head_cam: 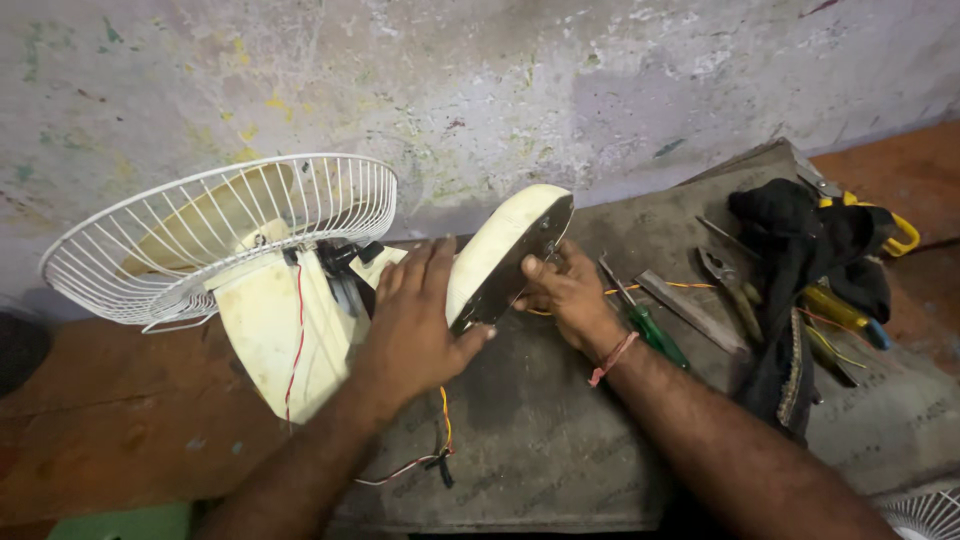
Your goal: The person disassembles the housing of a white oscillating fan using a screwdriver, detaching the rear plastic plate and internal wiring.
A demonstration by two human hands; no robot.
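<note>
The cream round fan base (pixel 497 250) stands tilted on its edge near the middle of the scene, on a grey mat (pixel 560 440), with its dark underside turned to the right. It joins the cream fan body (pixel 275 330) on the left, and the white wire guard (pixel 200 235) lies further left, against the wall.

To do this step well, I think the base must be kept steady on its edge so that the underside stays reachable, and the red wire (pixel 297 330) and the yellow wires near the mat should not be pulled.

The left hand (pixel 415 320) lies flat on the cream side with fingers spread quite wide, the thumb hooked around the near rim. The right hand (pixel 565 295) has its fingers curled narrow against the dark underside; whether it pinches a small part there, I cannot tell.

To the right lie a green-handled screwdriver (pixel 655 335), pliers (pixel 730 280) and a black cloth (pixel 800 260).
</note>
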